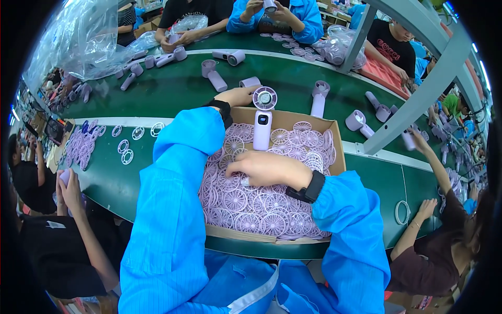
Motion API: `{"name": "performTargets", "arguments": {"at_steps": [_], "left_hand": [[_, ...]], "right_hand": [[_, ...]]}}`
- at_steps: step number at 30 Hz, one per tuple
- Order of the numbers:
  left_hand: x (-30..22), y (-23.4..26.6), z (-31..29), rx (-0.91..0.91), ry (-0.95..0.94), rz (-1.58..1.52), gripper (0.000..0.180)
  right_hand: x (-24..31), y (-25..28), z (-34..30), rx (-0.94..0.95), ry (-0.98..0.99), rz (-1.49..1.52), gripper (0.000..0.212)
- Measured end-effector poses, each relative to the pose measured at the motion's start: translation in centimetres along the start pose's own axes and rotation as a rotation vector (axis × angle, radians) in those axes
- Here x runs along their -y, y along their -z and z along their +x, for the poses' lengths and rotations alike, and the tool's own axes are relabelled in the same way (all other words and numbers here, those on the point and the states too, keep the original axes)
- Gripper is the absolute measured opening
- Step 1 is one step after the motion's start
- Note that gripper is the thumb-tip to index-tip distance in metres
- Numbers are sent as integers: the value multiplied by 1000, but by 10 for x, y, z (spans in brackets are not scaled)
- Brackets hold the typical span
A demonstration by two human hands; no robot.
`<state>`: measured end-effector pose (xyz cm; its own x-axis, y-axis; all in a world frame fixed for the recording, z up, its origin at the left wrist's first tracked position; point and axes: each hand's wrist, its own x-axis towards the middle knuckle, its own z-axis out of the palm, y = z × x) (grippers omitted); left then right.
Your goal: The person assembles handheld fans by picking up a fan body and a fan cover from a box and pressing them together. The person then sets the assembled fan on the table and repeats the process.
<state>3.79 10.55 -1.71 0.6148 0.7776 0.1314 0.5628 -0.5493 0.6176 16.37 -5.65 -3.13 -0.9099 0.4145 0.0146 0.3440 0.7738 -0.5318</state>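
A cardboard box (337,137) full of lilac round fan grilles (273,223) is in front of me. My right hand (269,168) is over the grilles, palm down, its bent fingers apart; something white shows at a fingertip. A lilac handheld fan (262,133) with a small dark display lies at the box's far side, its round head above the rim. My left hand (235,97) reaches over the far rim, beside that fan's head and close to another lilac fan (249,82) on the green belt. Its fingertips are partly hidden, so its grip is unclear.
Several lilac fans, such as one fan (213,76), lie along the green belt (172,86). Loose grilles (82,145) are heaped at the left. A grey metal frame post (418,83) rises at the right. Co-workers sit around, and clear plastic bags (78,44) are at the far left.
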Motion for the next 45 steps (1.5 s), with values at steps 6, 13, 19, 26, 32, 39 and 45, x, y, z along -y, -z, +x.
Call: {"name": "performTargets", "arguments": {"at_steps": [6,13,19,26,32,39,45], "left_hand": [[58,-6,1,-105,218,314,30],[68,-1,15,-607,288,-47,28],[-37,25,-51,-870,66,-661,47],[-118,0,-106,-638,-122,-1041,54],[-118,-1,-109,-677,-131,-945,56],[-100,-12,-105,-880,-260,-781,59],[-94,-18,-102,-883,-283,-693,61]], "right_hand": [[15,15,18,108,-21,55,27],[2,32,3,-125,-17,392,22],[-13,55,-5,-836,-20,789,18],[1,64,-9,-1344,112,835,21],[9,64,-2,-1230,45,967,21],[8,66,-10,-892,-92,1154,23],[3,65,-14,-907,-29,1198,23]]}}
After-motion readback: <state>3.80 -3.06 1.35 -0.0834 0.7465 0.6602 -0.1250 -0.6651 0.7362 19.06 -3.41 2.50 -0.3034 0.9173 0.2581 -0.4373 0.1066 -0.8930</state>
